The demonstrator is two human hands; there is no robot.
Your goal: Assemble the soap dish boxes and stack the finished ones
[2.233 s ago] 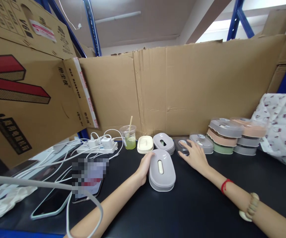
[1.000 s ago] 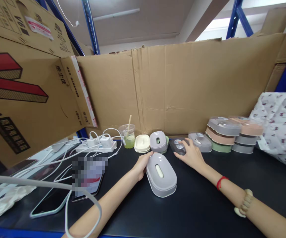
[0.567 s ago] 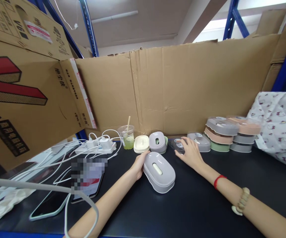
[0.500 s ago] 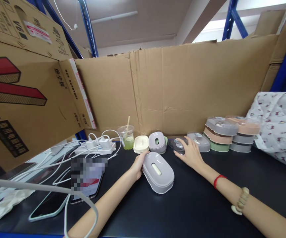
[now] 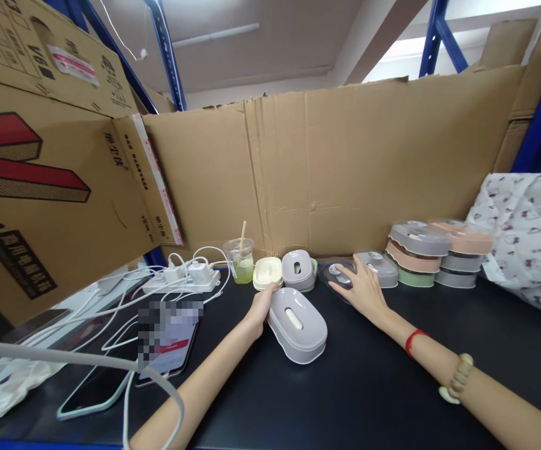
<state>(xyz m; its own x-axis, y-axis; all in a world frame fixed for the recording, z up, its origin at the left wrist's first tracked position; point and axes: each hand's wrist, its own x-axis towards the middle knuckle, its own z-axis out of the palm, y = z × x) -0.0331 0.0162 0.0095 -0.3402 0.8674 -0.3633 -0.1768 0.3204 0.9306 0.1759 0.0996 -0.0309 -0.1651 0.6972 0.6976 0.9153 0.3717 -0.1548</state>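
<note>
The left hand [image 5: 260,307] cups the far-left end of a grey box [image 5: 297,325], whose long axis runs diagonally toward the near right. The right hand [image 5: 363,289], fingers spread, rests on a clear lid [image 5: 335,273] just beyond and right of the box.

hands 2 [image 5: 262,304] – phones 2 [image 5: 93,389] – cup 1 [image 5: 241,259] – power strip 1 [image 5: 181,282]

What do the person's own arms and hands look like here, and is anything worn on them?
Both forearms are bare, with no sleeves or gloves. The left hand wears nothing visible. Behind the right hand, the wrist carries a thin red string bracelet and, further up, a chunky beige bead bracelet.
</note>
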